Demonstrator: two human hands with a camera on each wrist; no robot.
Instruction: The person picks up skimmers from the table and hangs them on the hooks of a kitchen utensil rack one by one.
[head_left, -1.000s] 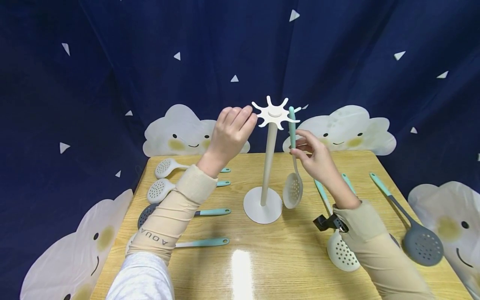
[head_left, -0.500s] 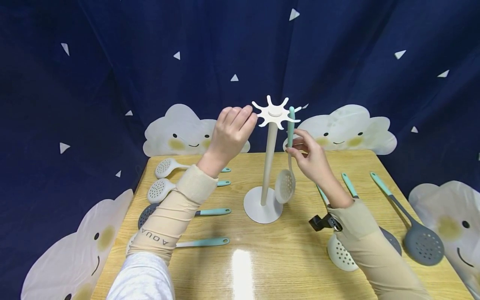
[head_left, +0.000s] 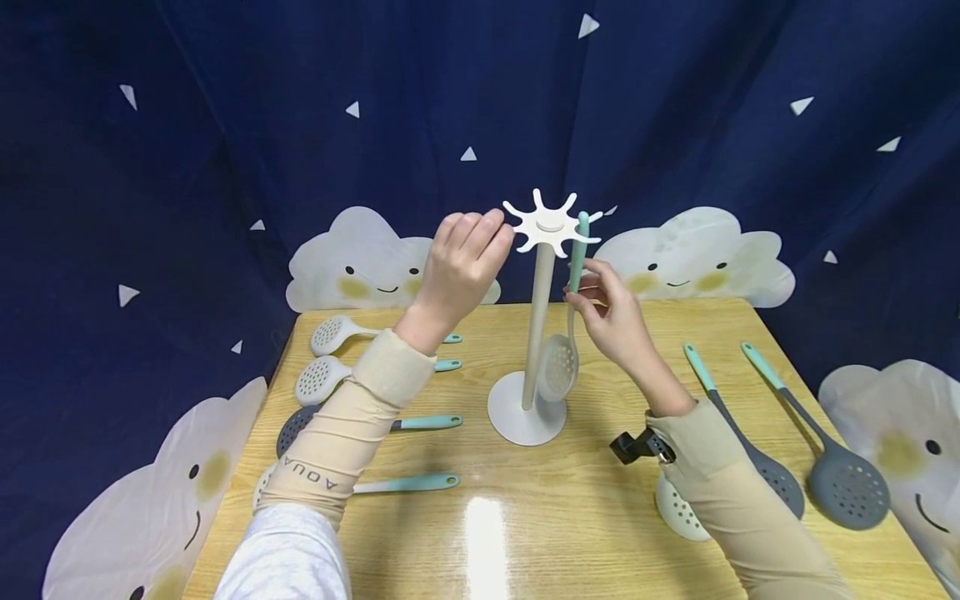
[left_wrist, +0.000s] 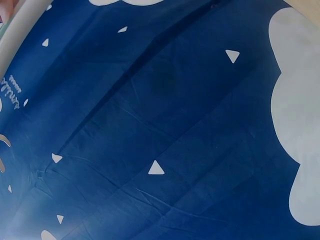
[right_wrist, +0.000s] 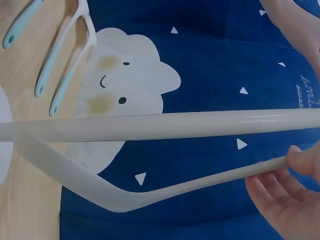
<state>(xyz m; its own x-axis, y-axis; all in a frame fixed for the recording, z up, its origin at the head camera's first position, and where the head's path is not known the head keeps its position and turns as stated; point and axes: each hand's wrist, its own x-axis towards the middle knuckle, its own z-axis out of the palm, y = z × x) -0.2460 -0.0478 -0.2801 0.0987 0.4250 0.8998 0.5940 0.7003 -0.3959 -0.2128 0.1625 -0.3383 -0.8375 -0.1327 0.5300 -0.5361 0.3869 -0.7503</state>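
A white utensil rack stands upright on the table, spoke-like hooks spread around its top. At the left side of that top is my left hand, fingers curled over the end of one hook and hiding it. My right hand pinches a white skimmer low on its mint handle. The handle tip reaches up among the right-hand hooks, and the perforated head hangs beside the pole, overlapping the round base in the head view. In the right wrist view the skimmer's shaft slants away from the pole.
On the left of the wooden table lie several utensils, among them a white skimmer and a dark one. On the right are two dark grey skimmers and a white one partly under my sleeve. A blue curtain hangs behind.
My right hand has shifted slightly left, swinging the skimmer's head in toward the pole while the handle tip stays at the hooks. My left hand has stayed put.
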